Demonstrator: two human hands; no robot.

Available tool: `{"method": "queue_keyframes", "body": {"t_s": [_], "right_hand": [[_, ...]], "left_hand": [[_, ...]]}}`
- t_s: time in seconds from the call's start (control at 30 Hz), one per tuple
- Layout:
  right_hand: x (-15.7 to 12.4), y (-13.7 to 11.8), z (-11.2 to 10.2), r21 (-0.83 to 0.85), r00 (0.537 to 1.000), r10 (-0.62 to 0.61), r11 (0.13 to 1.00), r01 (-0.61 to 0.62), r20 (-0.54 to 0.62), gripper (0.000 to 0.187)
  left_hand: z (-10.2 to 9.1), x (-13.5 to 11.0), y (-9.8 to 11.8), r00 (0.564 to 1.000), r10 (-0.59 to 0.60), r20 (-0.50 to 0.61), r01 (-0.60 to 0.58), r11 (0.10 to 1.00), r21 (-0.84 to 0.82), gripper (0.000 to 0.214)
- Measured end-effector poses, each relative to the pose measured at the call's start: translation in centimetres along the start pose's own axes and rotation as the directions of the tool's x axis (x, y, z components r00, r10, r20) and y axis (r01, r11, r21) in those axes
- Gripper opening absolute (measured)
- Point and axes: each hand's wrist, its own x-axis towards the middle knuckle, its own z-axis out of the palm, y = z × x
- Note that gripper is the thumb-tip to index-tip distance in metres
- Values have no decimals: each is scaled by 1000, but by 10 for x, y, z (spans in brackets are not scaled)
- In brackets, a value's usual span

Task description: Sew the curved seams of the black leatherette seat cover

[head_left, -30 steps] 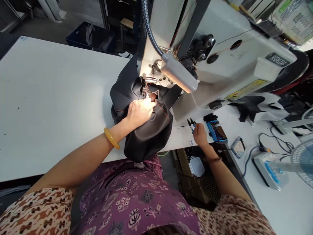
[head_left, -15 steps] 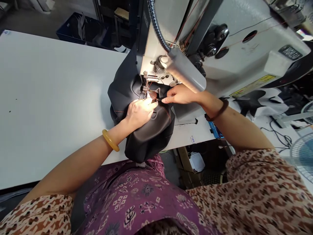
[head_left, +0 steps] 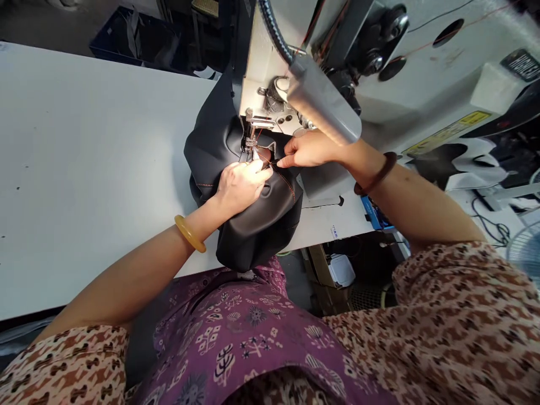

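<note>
Black leather-like material [head_left: 257, 230] with orange stitch lines lies bunched under the needle and presser foot [head_left: 252, 140] of a sewing machine [head_left: 426, 95]. My left hand [head_left: 242, 183] rests on it just in front of the foot, its fingers bent and pinching a fold. To the right of the foot, my right hand [head_left: 310, 151] has thumb and forefinger pinched together at the material's edge. Something thin and dark shows at those fingertips, too small to name. An orange thread runs down to the needle area between both hands.
A grey lamp [head_left: 324, 101] on a flexible neck hangs close above my right hand. The white tabletop [head_left: 93, 169] extends left. Behind it stands a dark blue crate [head_left: 135, 39]. At right are a fan [head_left: 525, 253] and cables; below the table edge, a cardboard box [head_left: 320, 267].
The view has tilted slightly, so the machine and table sit a little higher in the picture. Both hands keep nearly the same place at the presser foot.
</note>
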Motion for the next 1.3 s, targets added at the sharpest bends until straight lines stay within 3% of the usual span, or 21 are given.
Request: {"method": "queue_keyframes", "body": {"t_s": [0.13,0.3,0.47,0.57,0.63,0.7,0.8,0.9,0.97,1.0,1.07,1.13,1.2,1.23,1.3], "right_hand": [[-11,-2,2,-104,999,2,995,-8,-54,41],[-11,-2,7,-91,998,28,995,-33,-61,45],[-10,-9,5,-3,999,39,999,-39,-37,35],[-28,5,15,155,994,41,988,-25,-97,35],[-47,24,41,360,981,47,933,24,-187,40],[-68,44,86,579,958,147,815,24,-247,42],[-91,61,178,829,872,475,530,-179,-116,35],[-103,64,252,852,799,587,479,-211,-132,20],[-107,64,267,839,742,631,515,-179,-229,17],[-109,64,263,827,708,646,539,-159,-285,17],[-108,64,235,790,677,620,607,-93,-396,21],[-101,57,191,707,704,487,706,30,-517,23],[-85,41,143,536,732,236,819,204,-639,28],[-74,31,122,460,761,137,857,230,-635,30],[-49,8,91,404,872,32,894,193,-488,35]], "left_hand": [[-3,0,2,999,37,11,-37,996,82,30],[-3,0,3,998,57,30,-60,990,126,30],[2,0,2,998,25,54,-30,995,91,31],[3,1,3,1000,9,21,-9,1000,0,32],[3,1,4,999,-3,-39,-2,992,-129,33],[1,-1,4,988,-57,-146,9,950,-312,35],[3,-16,1,917,-261,-300,77,856,-511,38],[15,-49,1,830,-414,-374,216,857,-468,36],[27,-76,5,817,-446,-364,304,871,-385,35],[34,-89,9,822,-456,-342,336,872,-356,36],[48,-109,20,823,-489,-291,386,855,-346,43],[60,-119,30,766,-586,-264,463,788,-407,54],[71,-120,37,643,-732,-224,530,637,-559,63],[75,-119,39,568,-802,-184,538,531,-654,68],[82,-116,39,445,-893,-76,506,320,-801,85]]}}
